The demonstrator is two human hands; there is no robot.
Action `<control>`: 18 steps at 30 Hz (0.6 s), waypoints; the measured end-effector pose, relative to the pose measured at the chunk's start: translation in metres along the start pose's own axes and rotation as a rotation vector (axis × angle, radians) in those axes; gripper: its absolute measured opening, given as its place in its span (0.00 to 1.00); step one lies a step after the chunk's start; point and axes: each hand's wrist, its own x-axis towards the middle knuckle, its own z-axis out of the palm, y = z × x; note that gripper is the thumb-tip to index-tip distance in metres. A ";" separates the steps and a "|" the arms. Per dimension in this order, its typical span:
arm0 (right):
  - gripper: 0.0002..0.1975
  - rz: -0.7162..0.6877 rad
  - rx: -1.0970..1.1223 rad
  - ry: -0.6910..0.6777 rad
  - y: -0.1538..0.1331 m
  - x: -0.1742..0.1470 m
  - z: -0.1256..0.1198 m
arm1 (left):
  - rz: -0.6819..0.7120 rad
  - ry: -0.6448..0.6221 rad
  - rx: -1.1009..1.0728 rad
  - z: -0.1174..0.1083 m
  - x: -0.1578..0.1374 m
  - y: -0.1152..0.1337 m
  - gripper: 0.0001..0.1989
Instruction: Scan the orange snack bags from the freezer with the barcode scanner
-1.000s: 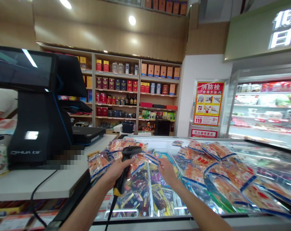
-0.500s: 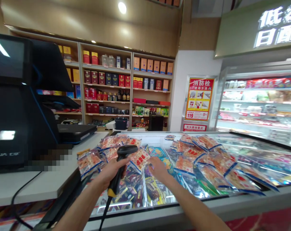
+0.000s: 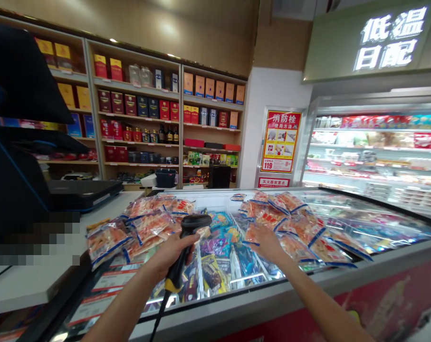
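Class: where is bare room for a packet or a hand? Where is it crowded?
Bare: near corner of white counter, beside black terminal; chest freezer glass right of the right packet pile. A hand could probably pass between this and the left packet pile, right of the barcode scanner. Crowded: both piles.

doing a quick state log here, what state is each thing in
Left hand, closed around the scanner
Scanner, held, head uppermost, handle slanted
Right hand, at a packet, grip unclear
Left packet pile, overlapping
Right packet pile, overlapping
Freezer, stocked
Overhead sign, lit
Wall shelves, stocked
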 end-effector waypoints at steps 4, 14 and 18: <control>0.25 -0.094 0.063 -0.004 -0.005 0.003 0.014 | -0.020 -0.026 0.021 0.004 0.000 -0.001 0.14; 0.12 -0.097 0.268 0.170 -0.028 0.018 0.023 | -0.034 0.018 -0.020 -0.005 -0.004 0.000 0.13; 0.25 0.359 0.099 0.099 -0.022 0.022 0.017 | -0.015 0.013 -0.023 -0.007 -0.006 0.001 0.12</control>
